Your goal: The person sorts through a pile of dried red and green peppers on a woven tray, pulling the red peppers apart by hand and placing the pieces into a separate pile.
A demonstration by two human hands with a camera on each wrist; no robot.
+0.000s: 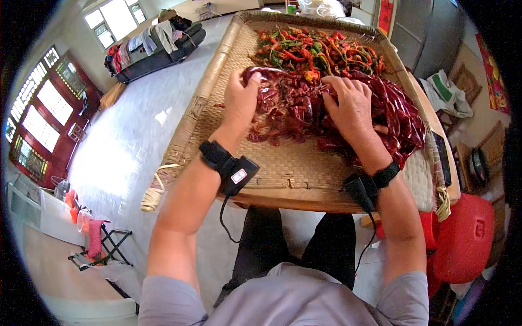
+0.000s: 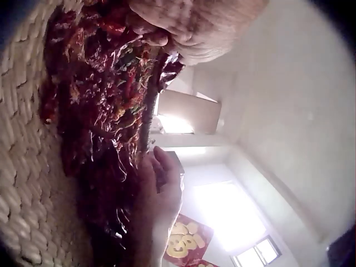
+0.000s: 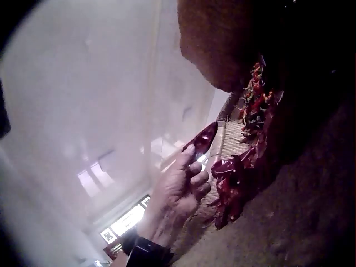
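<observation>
My left hand [image 1: 241, 100] pinches a glossy dark red dried chili pepper [image 3: 204, 138] between thumb and fingers. It is above the left side of a woven bamboo tray [image 1: 283, 168]. The chili's shiny end [image 2: 171, 71] shows under the hand in the left wrist view. Over the right part of a heap of dark red dried chilies [image 1: 399, 119], my right hand [image 1: 350, 106] has its fingers bent loosely, with a gap between thumb and forefinger. No chili shows in that gap. Smaller dark red chilies [image 1: 296, 111] lie between the hands.
Brighter red, orange and green chilies [image 1: 321, 51] cover the tray's far part. A raised rim [image 1: 196, 108] runs round the tray. A red plastic chair [image 1: 465, 239] stands at the right. Clothes lie over a dark sofa [image 1: 163, 51] at the far left.
</observation>
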